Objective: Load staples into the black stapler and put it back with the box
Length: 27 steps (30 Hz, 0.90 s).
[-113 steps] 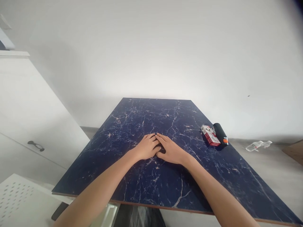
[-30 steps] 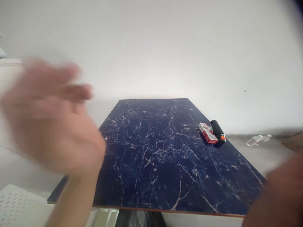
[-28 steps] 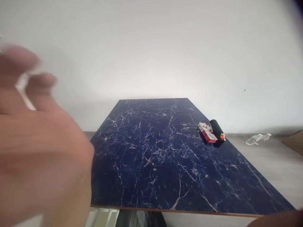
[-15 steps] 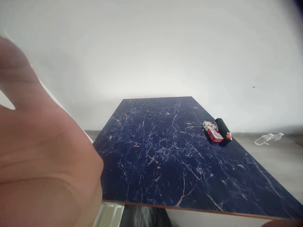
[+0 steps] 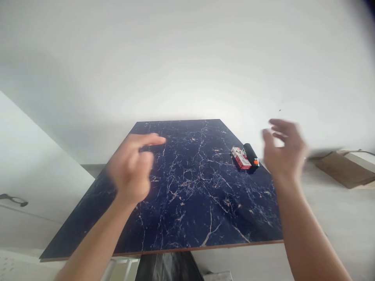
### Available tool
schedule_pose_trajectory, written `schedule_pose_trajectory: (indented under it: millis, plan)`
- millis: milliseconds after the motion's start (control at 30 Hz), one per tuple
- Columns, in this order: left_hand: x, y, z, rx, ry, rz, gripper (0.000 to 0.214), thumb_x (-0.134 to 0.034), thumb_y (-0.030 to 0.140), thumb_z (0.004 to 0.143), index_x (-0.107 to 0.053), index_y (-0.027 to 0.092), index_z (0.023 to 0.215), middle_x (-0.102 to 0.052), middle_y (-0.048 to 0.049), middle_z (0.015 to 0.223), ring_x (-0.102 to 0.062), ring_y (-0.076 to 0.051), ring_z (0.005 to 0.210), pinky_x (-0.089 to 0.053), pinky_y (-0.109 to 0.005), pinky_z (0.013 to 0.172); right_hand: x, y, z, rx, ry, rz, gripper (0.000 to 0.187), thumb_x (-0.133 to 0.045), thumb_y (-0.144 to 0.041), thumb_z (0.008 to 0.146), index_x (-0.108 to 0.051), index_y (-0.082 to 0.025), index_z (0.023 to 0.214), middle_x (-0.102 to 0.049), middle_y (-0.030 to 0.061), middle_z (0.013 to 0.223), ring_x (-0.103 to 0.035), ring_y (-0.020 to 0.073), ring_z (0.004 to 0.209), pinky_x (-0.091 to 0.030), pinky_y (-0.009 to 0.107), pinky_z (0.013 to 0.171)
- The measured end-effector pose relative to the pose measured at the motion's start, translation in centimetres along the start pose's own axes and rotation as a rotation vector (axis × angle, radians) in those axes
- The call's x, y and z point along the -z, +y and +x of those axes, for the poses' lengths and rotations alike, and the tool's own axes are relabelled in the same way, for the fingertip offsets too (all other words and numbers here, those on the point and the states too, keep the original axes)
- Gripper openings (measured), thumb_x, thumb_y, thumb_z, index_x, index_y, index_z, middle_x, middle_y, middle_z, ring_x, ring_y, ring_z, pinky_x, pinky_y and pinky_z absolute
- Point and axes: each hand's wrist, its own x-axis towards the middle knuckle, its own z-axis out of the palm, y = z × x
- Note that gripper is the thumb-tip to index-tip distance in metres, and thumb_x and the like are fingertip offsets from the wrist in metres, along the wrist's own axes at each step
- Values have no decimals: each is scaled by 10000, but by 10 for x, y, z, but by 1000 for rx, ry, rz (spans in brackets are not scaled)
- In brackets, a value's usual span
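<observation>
My left hand (image 5: 131, 164) is raised over the left part of a dark blue, marble-patterned table (image 5: 187, 203). Its index finger points inward, the thumb stands apart from it, and nothing shows in the grasp. Past the table's right edge hovers my right hand (image 5: 284, 150), slightly blurred, with curved fingers apart from the thumb and holding nothing. Between the hands, nearer the right one, a small red and white box (image 5: 241, 158) lies on the table. Against its right side rests a black roll (image 5: 250, 154) with an orange patch at the near end. Neither hand touches them.
A white wall (image 5: 175, 58) stands behind the table. On the floor to the right is a cardboard box (image 5: 342, 168). A dark ring-ended object (image 5: 14, 200) is at the far left. Dark fabric (image 5: 168, 267) shows below the table's front edge.
My left hand has drawn back from close before the camera and now hangs over the table. My right hand has come into view. The camera's view has shifted to the right.
</observation>
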Motion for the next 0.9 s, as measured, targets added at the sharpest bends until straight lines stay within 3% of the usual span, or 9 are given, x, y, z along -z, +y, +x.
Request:
schedule_pose_trajectory:
  millis: [100, 167, 267, 333, 433, 600, 767, 900]
  plan:
    - [-27, -49, -32, 204, -308, 135, 222, -512, 288, 994, -691, 242, 1118, -729, -17, 1091, -677, -190, 1039, -575, -364, 879, -26, 31, -1, -264, -360, -181, 800, -588, -553, 880, -377, -107, 1510, -526, 262, 1391, -540, 397, 1246, -467, 521, 969]
    - [-36, -79, -58, 310, -438, 205, 245, -501, 295, 992, -694, 228, 1127, -726, -39, 1115, -651, -211, 1083, -542, -387, 934, -46, 56, -4, -411, -574, -241, 817, -607, -536, 843, -408, -70, 1484, -593, 278, 1301, -603, 407, 1155, -494, 496, 904]
    - [-38, -113, -85, 364, -622, 265, 261, -517, 294, 975, -687, 238, 1163, -712, -37, 1176, -617, -238, 1143, -475, -433, 1019, -70, 73, -9, -401, -577, -246, 630, -560, -459, 856, -514, -167, 1413, -662, 198, 1239, -642, 365, 1094, -503, 448, 853]
    - [-37, -124, -93, 400, -647, 293, 263, -524, 276, 961, -687, 236, 1164, -714, -37, 1170, -623, -240, 1115, -474, -432, 1007, -83, 60, -13, -350, -567, -201, 606, -567, -450, 841, -538, -195, 1389, -667, 159, 1259, -641, 351, 1107, -498, 428, 861]
    - [-35, -131, -97, 457, -637, 321, 266, -538, 268, 945, -689, 232, 1161, -717, -42, 1154, -633, -240, 1074, -484, -423, 979, -104, 7, -22, -305, -618, -83, 586, -581, -428, 833, -545, -230, 1383, -688, 110, 1249, -651, 328, 1111, -497, 409, 881]
    - [-21, -148, -100, 577, -537, 381, 300, -525, 282, 948, -668, 215, 1204, -701, -67, 1188, -641, -245, 1073, -476, -413, 994, -150, -116, -50, -226, -682, 176, 533, -639, -398, 807, -587, -253, 1318, -731, 71, 1152, -683, 288, 1048, -505, 376, 883]
    - [18, -177, -95, 704, -420, 465, 332, -452, 298, 976, -665, 180, 1201, -691, -104, 1209, -649, -254, 1090, -481, -383, 978, -190, -239, -95, -135, -728, 356, 553, -666, -408, 791, -567, -230, 1305, -736, 86, 1095, -681, 293, 1050, -500, 376, 900]
    - [55, -192, -91, 722, -372, 525, 355, -379, 306, 993, -689, 186, 1118, -704, -104, 1166, -635, -260, 1120, -466, -383, 988, -202, -304, -126, -69, -798, 447, 500, -611, -388, 835, -548, -234, 1306, -734, 95, 1057, -697, 294, 979, -510, 386, 855]
